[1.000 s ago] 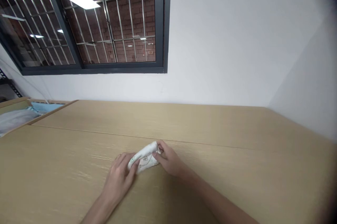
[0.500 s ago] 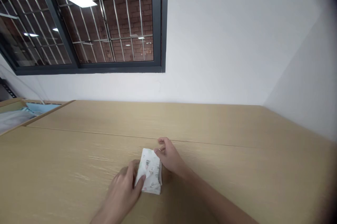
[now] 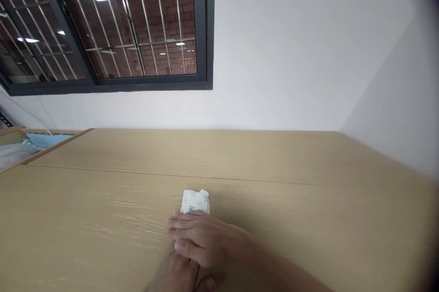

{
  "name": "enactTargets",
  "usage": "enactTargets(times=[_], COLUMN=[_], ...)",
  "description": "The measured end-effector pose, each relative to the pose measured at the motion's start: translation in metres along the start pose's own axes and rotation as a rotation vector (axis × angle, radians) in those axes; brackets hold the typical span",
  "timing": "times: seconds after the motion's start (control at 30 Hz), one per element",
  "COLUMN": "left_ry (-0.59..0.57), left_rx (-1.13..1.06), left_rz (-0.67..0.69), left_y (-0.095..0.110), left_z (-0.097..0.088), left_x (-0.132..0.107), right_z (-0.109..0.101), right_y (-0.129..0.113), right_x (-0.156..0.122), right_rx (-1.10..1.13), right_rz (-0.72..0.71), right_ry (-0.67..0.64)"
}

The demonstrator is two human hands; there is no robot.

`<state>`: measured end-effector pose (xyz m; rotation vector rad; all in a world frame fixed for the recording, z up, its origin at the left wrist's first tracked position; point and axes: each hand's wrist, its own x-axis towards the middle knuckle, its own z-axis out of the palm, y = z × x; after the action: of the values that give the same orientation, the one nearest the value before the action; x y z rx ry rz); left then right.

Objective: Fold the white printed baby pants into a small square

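Observation:
A small folded white cloth (image 3: 195, 200) with a faint printed pattern lies on the wooden surface, its far end showing. Across its near part, my right hand (image 3: 209, 237) is laid flat with fingers stretched to the left, and it also covers part of my left hand. Below it, my left hand (image 3: 178, 271) rests close to the near end of the cloth. The left fingers are mostly hidden under the right hand; a thumb shows at the bottom edge.
The broad light-wood surface (image 3: 308, 219) has a seam running across it. At the left is a wood-edged open compartment (image 3: 58, 151) with blue and whitish material in it. Behind stand a white wall (image 3: 274, 54) and a dark-framed barred window (image 3: 154, 82).
My right hand has come from the cloth's far right corner down over its near part and my left hand. My left hand has shifted nearer and right. The view has tilted slightly.

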<state>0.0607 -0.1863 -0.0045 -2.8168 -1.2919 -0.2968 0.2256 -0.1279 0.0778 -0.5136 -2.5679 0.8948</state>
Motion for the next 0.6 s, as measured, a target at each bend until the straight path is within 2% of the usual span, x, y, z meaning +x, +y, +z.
enactTargets(times=[0.13,0.23,0.33,0.6], left_ry=[0.110,0.224,0.287,0.240], left_rx=[0.175,0.238,0.282,0.155], left_rz=[0.129,0.161,0.165,0.087], left_y=[-0.001,-0.004,-0.006,-0.003], left_z=[-0.002,0.001,0.006,0.007], left_x=[0.003,0.005,0.003,0.000], right_z=[0.004,0.000,-0.004,-0.019], right_y=[0.018,0.032,0.042,0.063], right_x=[0.000,-0.003,-0.005,-0.011], right_rx=[-0.061,-0.126,-0.184,-0.278], right_rz=[-0.006,0.018,0.053,0.101], right_ry=[0.032,0.036,0.019,0.065])
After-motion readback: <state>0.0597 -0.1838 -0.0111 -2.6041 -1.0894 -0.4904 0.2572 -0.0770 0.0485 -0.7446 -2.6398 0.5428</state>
